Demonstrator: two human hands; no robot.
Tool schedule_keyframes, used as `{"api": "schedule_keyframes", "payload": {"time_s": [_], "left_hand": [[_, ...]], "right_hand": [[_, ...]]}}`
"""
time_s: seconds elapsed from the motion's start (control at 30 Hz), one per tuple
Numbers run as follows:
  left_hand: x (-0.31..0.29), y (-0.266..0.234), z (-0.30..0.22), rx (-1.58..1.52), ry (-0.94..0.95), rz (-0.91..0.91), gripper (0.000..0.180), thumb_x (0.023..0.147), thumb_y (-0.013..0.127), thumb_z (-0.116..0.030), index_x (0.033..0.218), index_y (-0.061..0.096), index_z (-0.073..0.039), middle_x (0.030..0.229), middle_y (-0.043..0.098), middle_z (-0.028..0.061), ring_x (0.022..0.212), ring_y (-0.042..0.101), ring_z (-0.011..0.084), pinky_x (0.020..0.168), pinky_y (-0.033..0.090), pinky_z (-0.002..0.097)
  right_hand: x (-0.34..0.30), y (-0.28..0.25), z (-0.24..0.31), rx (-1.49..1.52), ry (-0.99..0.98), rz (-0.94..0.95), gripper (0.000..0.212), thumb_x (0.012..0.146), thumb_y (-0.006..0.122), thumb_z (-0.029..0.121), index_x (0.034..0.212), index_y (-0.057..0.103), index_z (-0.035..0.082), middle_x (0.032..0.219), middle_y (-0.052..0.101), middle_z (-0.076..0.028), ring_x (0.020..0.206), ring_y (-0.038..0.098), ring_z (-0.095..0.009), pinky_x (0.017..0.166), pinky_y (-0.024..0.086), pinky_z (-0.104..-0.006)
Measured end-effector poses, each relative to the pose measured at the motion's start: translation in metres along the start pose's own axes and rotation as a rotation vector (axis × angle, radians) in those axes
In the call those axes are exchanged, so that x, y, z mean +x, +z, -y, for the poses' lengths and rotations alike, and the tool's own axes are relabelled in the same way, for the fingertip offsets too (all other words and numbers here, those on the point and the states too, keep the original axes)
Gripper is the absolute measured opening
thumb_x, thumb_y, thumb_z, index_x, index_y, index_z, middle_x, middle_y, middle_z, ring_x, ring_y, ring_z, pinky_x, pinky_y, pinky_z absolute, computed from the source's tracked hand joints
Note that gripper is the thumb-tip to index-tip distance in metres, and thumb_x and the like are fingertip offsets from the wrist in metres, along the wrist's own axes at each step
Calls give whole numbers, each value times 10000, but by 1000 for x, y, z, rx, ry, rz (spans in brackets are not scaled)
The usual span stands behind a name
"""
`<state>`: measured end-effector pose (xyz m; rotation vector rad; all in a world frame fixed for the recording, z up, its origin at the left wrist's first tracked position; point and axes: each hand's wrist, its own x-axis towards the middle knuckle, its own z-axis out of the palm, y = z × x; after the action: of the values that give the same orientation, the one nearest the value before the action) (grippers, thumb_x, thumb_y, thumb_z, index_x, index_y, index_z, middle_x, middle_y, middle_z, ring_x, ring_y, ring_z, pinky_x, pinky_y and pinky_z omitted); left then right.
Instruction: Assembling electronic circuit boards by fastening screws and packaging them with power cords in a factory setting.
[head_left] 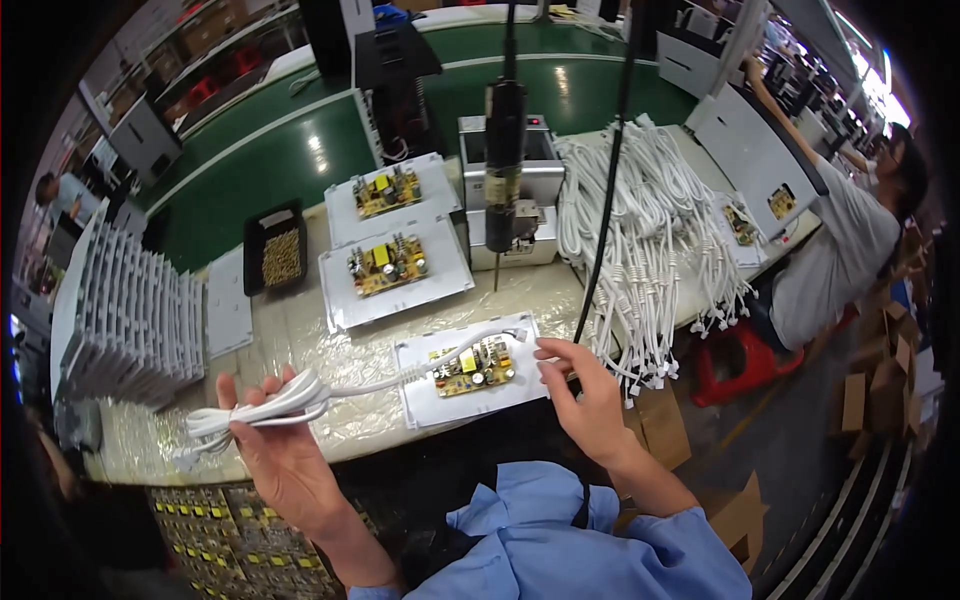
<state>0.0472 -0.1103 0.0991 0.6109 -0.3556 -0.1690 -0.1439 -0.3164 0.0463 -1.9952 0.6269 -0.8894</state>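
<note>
My left hand (285, 455) is closed round a coiled white cable (270, 408), its fingers behind the loops and the thumb in front. The cable's free end runs right, over a yellow-and-black circuit board (470, 368) on a white panel (425, 405). A small plug (520, 334) at its tip lies over the panel's far right part. Just right of that plug is my right hand (590, 400), thumb and forefinger apart, with nothing visible between them. The fingertips appear close to the plug but not on it.
An electric screwdriver (503, 160) hangs above the bench beside a screw feeder (535, 240). Two panels with boards (390, 265) lie beyond. A black screw tray (275, 250) and stacked white panels (130, 310) stand left; piled white cables (640, 220) lie right, near a co-worker (850, 240).
</note>
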Motion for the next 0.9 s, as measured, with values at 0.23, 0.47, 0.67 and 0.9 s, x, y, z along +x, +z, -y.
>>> {"api": "schedule_keyframes", "payload": {"time_s": [0.23, 0.47, 0.67, 0.9], "left_hand": [[-4, 2, -1, 22, -6, 40, 577, 1002, 528, -260, 1455, 271, -11, 1064, 525, 84, 1131, 540, 256, 1169, 314, 506], [-14, 10, -1, -39, -46, 26, 585, 1008, 515, -265, 1466, 240, -26, 1033, 538, 84, 1113, 554, 261, 1163, 311, 527], [-20, 19, 5, -352, -363, 197, 618, 953, 549, -208, 1456, 265, 9, 879, 562, 106, 930, 609, 281, 1073, 410, 548], [-35, 16, 37, 25, -812, 245, 701, 896, 549, -96, 1484, 197, 48, 740, 545, 119, 785, 621, 255, 866, 544, 477]], "right_hand": [[7, 8, 5, -152, -150, -53, 294, 866, 644, -41, 1154, 605, -5, 1085, 613, -135, 794, 636, -195, 696, 505, -292], [18, 20, -8, -354, -313, -22, 247, 843, 676, -20, 1085, 629, -2, 1034, 602, -151, 817, 633, -290, 707, 518, -357], [35, 26, -15, -324, -344, 71, 212, 842, 634, -46, 1048, 643, 2, 962, 651, -169, 834, 658, -336, 706, 524, -382], [37, 37, -37, -164, -153, 89, 125, 905, 597, -16, 1027, 612, 2, 878, 687, -183, 792, 699, -317, 682, 533, -335]]}}
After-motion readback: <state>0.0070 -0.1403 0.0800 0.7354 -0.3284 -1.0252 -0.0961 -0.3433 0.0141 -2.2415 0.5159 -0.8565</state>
